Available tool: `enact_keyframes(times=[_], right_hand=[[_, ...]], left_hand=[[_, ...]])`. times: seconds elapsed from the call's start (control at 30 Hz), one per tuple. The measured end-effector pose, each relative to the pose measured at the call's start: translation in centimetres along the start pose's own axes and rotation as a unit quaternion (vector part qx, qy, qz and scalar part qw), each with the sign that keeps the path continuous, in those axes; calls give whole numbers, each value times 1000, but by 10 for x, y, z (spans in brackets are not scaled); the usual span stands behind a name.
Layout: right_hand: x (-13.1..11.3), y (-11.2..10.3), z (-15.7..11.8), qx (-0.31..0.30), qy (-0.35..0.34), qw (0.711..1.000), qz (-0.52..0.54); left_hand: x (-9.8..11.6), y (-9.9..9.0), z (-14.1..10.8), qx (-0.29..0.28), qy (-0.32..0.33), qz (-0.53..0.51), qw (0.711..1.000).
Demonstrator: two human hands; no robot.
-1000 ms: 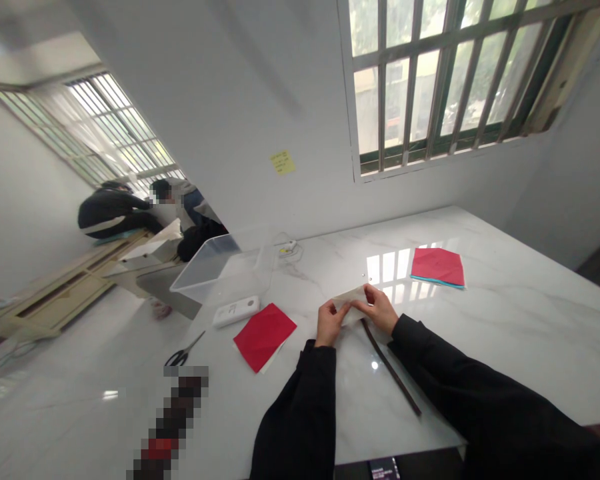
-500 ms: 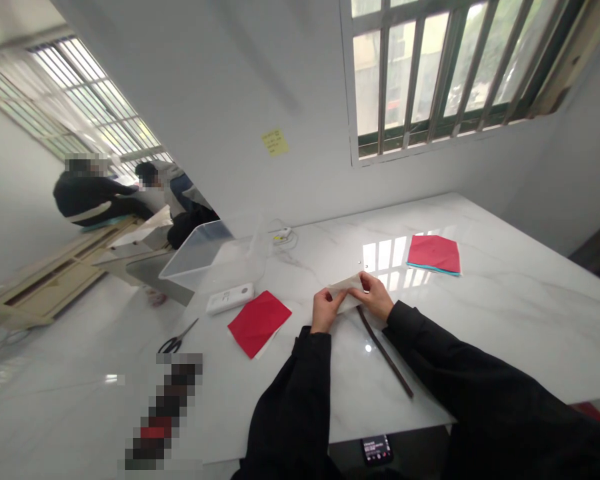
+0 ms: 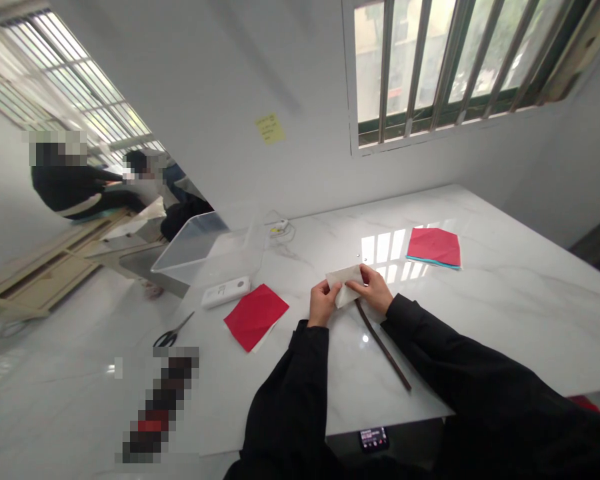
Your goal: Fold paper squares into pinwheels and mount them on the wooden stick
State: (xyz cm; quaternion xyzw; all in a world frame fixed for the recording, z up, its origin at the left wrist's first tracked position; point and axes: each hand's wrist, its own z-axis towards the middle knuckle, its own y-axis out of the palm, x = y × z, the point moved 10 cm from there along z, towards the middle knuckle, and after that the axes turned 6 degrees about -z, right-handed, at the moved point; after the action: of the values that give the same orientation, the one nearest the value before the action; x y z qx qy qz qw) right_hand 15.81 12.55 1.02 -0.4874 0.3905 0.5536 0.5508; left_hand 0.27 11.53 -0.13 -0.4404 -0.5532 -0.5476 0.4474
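My left hand (image 3: 323,303) and my right hand (image 3: 373,289) pinch a folded piece of pale paper (image 3: 341,284) from either side, just above the white marble table (image 3: 525,320). A thin dark brown strip (image 3: 383,348) lies on the marble, its upper end running up to the paper below my right hand. To the left of my left hand lies a red paper sheet (image 3: 256,317) on a white backing. Beyond my right hand is a red square (image 3: 433,247) with a blue edge beneath it.
Scissors (image 3: 173,335), a white power bank (image 3: 225,292) and a transparent plastic box (image 3: 205,250) stand at the table's left. A pixelated object (image 3: 157,407) lies near the front. Two seated people (image 3: 90,187) work beyond the table at the far left.
The whole scene has shifted up and left in the view as my head moved. The pale paper now looks shorter and more folded between my hands.
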Motion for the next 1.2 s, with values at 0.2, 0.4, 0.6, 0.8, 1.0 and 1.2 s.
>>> enact_keyframes(times=[0.2,0.4,0.6,0.8,1.0,1.2], right_hand=[[7,-2,5,-18,49,993,108],[10,2,4,-62,79,988,117],[21,-23,10,-13,146,966,214],[33,-46,6,9,156,955,254],[34,-31,-4,-52,152,952,261],[28,-16,-1,-111,137,946,272]], left_hand=[[3,5,-2,-16,-11,-21,1000],[7,4,-2,-4,-10,-20,1000],[8,-7,0,34,-4,3,999],[19,-7,-8,71,51,230,969],[30,18,-3,85,110,372,918],[27,35,7,55,130,401,905]])
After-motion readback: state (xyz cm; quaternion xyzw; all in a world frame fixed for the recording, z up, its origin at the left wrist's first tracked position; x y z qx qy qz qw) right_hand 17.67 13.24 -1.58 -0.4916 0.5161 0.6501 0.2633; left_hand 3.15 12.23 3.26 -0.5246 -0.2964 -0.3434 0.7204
